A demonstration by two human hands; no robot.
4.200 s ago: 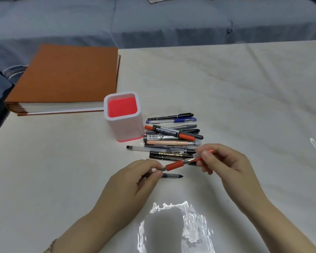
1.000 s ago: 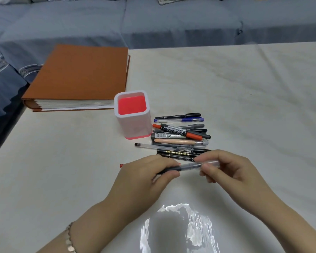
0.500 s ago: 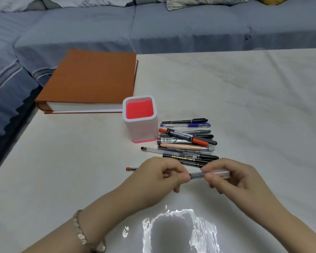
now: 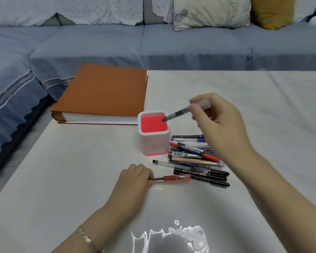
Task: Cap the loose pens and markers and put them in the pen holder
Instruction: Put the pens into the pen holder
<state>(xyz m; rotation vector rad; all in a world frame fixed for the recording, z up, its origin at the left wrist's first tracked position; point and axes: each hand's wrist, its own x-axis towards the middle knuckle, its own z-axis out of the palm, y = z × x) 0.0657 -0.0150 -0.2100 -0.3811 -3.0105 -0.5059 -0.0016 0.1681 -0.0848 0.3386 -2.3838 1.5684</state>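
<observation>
Head view: the right hand (image 4: pixel 219 125) pinches a black pen (image 4: pixel 179 113) between thumb and fingers. The pen is tilted, its dark end over the red opening of the pen holder (image 4: pixel 153 143); I cannot tell if it is already inside. The left hand (image 4: pixel 133 181) rests on the table (image 4: pixel 62 179), its curled fingers holding one end of a red pen (image 4: pixel 171 178) that lies flat. The other pens (image 4: pixel 195 156) lie in a pile just right of the holder. An orange book (image 4: pixel 106 90) lies behind it.
</observation>
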